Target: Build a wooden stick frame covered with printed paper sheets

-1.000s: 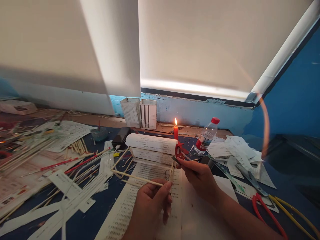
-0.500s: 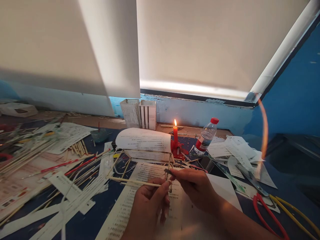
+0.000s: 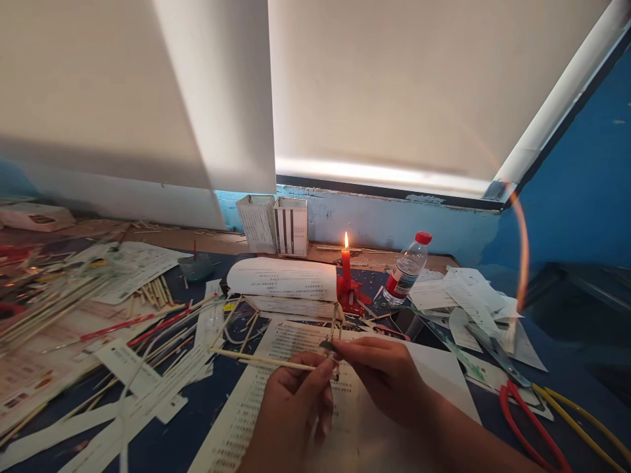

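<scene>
My left hand (image 3: 298, 404) is closed on the near right corner of a frame made of thin wooden sticks (image 3: 256, 358). The frame stretches away to the left, above an open printed booklet (image 3: 246, 401). My right hand (image 3: 389, 371) pinches a small, dark, flat piece like a blade (image 3: 326, 344) against that corner, just above my left fingertips. The fingers partly hide the joint between the sticks. A lit red candle (image 3: 346, 266) stands upright behind the frame.
A water bottle (image 3: 405, 272) stands right of the candle. Large scissors (image 3: 515, 374) lie at the right by paper scraps (image 3: 468, 295). Paper strips (image 3: 142, 394) and loose sticks (image 3: 158, 292) cover the left side. Two paper boxes (image 3: 290, 226) stand at the back.
The dark piece in my right hand has shifted slightly left and down at the frame's corner. My left hand has stayed nearly still with its grip unchanged.
</scene>
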{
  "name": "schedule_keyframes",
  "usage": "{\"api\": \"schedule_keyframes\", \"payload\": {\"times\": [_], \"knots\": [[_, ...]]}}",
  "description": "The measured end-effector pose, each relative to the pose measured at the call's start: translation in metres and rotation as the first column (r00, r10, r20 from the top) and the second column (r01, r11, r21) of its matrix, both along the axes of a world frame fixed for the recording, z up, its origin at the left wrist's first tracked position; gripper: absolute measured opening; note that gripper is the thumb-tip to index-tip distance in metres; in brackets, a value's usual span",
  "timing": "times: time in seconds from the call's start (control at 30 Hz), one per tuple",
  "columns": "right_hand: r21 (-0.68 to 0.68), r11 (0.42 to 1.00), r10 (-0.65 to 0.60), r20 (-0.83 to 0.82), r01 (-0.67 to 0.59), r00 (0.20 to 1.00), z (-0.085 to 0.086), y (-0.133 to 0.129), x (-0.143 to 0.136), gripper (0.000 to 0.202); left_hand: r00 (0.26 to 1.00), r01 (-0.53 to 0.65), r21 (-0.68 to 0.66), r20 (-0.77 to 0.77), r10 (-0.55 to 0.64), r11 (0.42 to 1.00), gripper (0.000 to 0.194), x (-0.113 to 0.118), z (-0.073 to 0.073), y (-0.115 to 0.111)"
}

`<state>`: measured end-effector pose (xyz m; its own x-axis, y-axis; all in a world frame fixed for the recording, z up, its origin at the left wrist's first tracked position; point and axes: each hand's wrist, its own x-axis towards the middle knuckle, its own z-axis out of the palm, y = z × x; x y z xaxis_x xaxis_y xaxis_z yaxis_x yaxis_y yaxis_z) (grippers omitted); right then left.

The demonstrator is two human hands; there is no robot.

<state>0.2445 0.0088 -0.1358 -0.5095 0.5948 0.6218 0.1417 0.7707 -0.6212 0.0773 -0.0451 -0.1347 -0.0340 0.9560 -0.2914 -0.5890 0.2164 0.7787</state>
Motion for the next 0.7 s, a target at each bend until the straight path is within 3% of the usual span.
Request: {"api": "schedule_keyframes", "payload": {"times": [0.13, 0.33, 0.47, 0.63, 0.7], "knots": [[0.091, 0.990, -0.114, 0.022, 0.111, 0.993, 0.003, 0.001, 0.003, 0.050, 1.000, 0.016, -0.029, -0.026, -0.017, 0.999, 0.044, 0.003, 0.004, -0.002], [0.240, 0.968, -0.078, 0.025, 0.069, 0.997, 0.004, 0.001, 0.004, 0.052, 1.000, 0.012, -0.010, -0.024, -0.012, 1.000, 0.043, 0.002, 0.009, -0.003], [0.268, 0.959, -0.093, 0.004, 0.089, 0.996, 0.002, 0.006, 0.003, 0.051, 0.999, 0.036, -0.017, -0.032, -0.036, 0.999, 0.041, 0.001, 0.009, -0.004], [0.264, 0.936, -0.204, -0.136, 0.234, 0.969, 0.003, 0.021, 0.008, 0.044, 0.998, 0.063, -0.027, -0.009, -0.064, 0.998, 0.040, 0.002, 0.003, -0.004], [0.259, 0.942, -0.184, -0.143, 0.216, 0.973, 0.004, 0.021, 0.011, 0.044, 0.998, 0.059, -0.031, -0.003, -0.060, 0.998, 0.040, 0.003, 0.002, -0.005]]}}
